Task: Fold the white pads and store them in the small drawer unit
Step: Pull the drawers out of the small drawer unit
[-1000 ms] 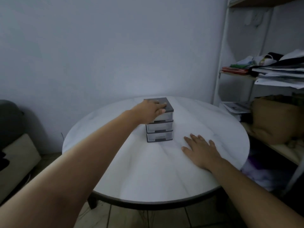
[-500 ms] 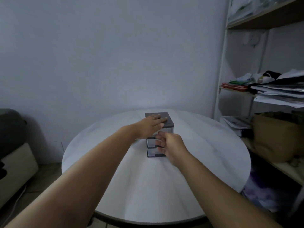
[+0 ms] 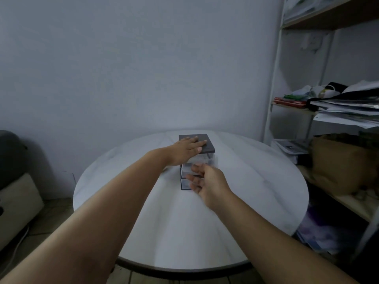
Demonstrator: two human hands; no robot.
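Observation:
A small drawer unit (image 3: 207,143) with a dark grey top and three clear drawers stands near the middle of the round white table (image 3: 260,181). My left hand (image 3: 184,150) lies flat on its lid, fingers straight. My right hand (image 3: 207,181) is blurred just in front of the drawers, its fingers loosely spread and holding nothing that I can see. The top drawer (image 3: 209,159) looks slightly drawn out towards me. My right hand hides most of the lower drawer fronts. No white pads are in view.
A white-framed shelf rack (image 3: 273,83) stands to the right, loaded with papers and a brown bag (image 3: 338,162). A beige cushion (image 3: 16,201) sits low on the left. A plain wall rises behind the table.
My right hand left the tabletop, reached the top drawer front, and is now drawn back a little towards me. My left hand stayed on the lid.

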